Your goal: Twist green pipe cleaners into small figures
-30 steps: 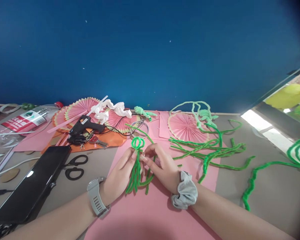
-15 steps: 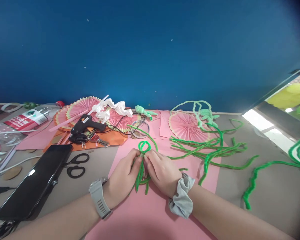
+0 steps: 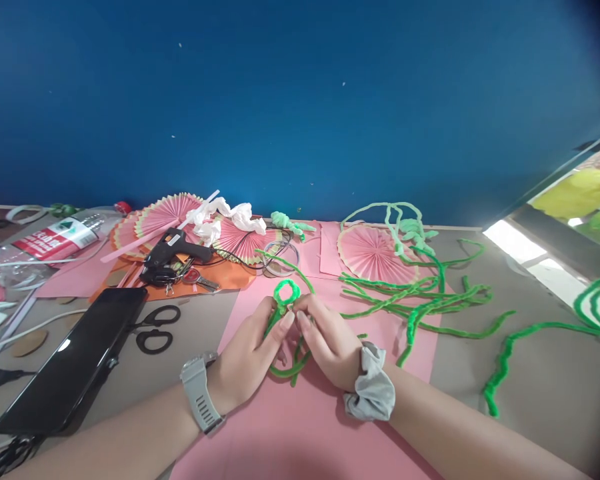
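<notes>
Both hands pinch the bright green fuzzy pipe-cleaner bundle with a small loop at its top (image 3: pixel 286 293), held just above the pink paper sheet (image 3: pixel 300 427) on the surface. The left hand (image 3: pixel 250 353) grips the neck below the loop; the right hand (image 3: pixel 327 340) closes its fingertips on the strands beside it. Compared with a second ago, the hands have drawn together and then parted slightly, and the hanging stems now curve sideways under the right palm instead of trailing straight down, which suggests they are being twisted. Loose green pipe cleaners (image 3: pixel 420 300) lie well apart to the right.
</notes>
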A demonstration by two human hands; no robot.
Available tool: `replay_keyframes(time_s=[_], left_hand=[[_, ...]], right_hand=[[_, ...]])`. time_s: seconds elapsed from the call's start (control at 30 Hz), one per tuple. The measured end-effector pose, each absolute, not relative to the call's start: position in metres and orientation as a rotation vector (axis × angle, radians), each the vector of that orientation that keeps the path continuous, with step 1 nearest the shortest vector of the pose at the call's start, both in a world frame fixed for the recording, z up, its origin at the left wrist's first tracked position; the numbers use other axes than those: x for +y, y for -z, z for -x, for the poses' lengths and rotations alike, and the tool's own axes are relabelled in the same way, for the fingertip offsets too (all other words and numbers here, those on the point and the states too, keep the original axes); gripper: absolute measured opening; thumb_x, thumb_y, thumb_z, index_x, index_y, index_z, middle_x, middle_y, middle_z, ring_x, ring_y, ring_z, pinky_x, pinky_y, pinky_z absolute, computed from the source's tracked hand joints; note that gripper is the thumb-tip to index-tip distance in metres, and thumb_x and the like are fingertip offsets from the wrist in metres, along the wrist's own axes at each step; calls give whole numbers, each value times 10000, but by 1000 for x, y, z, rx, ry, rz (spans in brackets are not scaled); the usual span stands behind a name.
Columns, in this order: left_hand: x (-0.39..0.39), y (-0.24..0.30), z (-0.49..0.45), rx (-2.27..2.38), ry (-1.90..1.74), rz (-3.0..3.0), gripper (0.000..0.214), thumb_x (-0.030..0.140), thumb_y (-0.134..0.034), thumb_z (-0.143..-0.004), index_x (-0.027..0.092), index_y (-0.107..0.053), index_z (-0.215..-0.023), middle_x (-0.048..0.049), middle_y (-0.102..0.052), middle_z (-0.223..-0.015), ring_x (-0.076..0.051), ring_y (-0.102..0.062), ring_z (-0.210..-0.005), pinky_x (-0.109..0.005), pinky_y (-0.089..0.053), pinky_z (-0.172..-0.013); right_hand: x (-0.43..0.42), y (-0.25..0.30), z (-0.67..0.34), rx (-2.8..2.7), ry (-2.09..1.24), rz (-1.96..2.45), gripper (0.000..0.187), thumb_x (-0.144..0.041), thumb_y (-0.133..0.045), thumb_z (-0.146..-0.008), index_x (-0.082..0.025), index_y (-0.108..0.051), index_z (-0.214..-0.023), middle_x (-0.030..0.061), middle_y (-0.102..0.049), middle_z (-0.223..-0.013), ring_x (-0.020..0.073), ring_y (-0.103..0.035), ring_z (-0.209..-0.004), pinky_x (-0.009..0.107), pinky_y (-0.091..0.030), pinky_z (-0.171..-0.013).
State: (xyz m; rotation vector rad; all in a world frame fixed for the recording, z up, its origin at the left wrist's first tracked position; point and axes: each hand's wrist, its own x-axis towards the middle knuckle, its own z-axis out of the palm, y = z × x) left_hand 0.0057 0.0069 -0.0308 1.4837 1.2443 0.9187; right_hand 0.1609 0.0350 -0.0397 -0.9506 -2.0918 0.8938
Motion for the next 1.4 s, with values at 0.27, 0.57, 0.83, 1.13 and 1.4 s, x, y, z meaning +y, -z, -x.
replay_keyframes(time_s=[0.27,0.57,0.83,1.13,1.4], left_hand=[[4,29,-6,1317,-747,-1776,229,357,-303,-901,209,-469,-845,5,-572,-703,-155,-534,-639,-257,-359,-615],[4,26,-8,1270,-850,-1726,328,316,-255,-919,194,-468,-701,20,-525,-619,-130,-478,-581,-231,-349,-587],[8,28,-8,1196,-880,-1553,346,343,-242,-918,188,-430,-673,47,-421,-557,-99,-394,-512,-216,-348,-534],[11,33,-7,1023,-849,-1192,352,410,-302,-892,174,-457,-683,49,-457,-495,-83,-445,-404,-200,-380,-419],[11,26,-9,985,-914,-1112,369,357,-283,-907,160,-490,-673,20,-511,-550,-87,-478,-484,-207,-416,-509]], right_hand=[[37,44,-156,-1844,-1109,1078,190,-392,-406,-874,-205,-419,-897,-33,-442,-682,101,-444,-568,228,-390,-524],[36,44,-154,-1840,-1147,990,153,-342,-397,-878,-198,-441,-851,-23,-444,-683,103,-447,-583,218,-421,-536],[35,47,-154,-1789,-1180,981,111,-318,-397,-881,-212,-420,-856,-36,-421,-658,101,-455,-552,224,-426,-518],[34,44,-154,-1788,-1114,970,130,-337,-417,-864,-220,-452,-821,-9,-469,-666,126,-483,-582,247,-436,-522],[35,44,-154,-1716,-1219,977,178,-390,-420,-862,-222,-455,-814,-19,-508,-610,126,-524,-551,235,-431,-487]])
